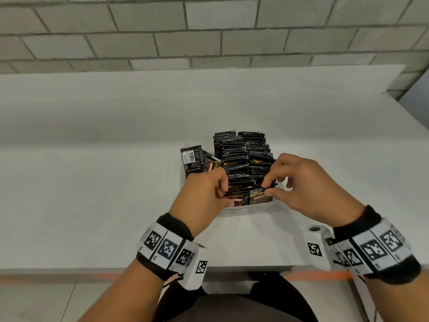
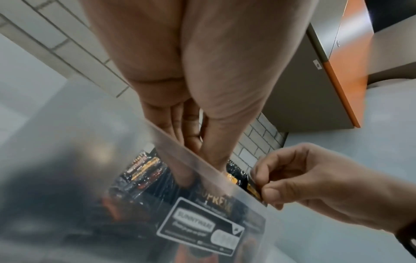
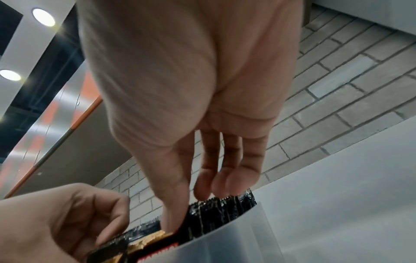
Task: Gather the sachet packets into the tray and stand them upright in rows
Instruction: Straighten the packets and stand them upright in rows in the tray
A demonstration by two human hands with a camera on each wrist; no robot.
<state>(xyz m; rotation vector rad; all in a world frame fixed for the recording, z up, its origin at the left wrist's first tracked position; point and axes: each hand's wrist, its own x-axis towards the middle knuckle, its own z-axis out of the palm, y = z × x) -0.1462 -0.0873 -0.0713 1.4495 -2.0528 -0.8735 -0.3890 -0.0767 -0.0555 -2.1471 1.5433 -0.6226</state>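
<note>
Black sachet packets (image 1: 243,156) stand upright in two rows inside a translucent tray (image 1: 234,211) at the table's middle. Both hands work at the tray's near end. My left hand (image 1: 223,192) pinches the top edge of the front sachet (image 1: 235,201) of the left row. My right hand (image 1: 269,187) pinches the top of the front "Supremo" sachet (image 1: 258,199) of the right row. In the right wrist view the thumb (image 3: 172,211) dips behind that sachet while the other fingers rest on the row's tops (image 3: 225,204). Two or three sachets (image 1: 195,162) lean loosely at the tray's left side.
The tray's near wall (image 2: 203,170) carries a black-and-white label (image 2: 200,224). The white table (image 1: 92,159) runs wide to both sides and ends at a grey brick wall (image 1: 209,31). Its right edge (image 1: 413,117) is cut at an angle.
</note>
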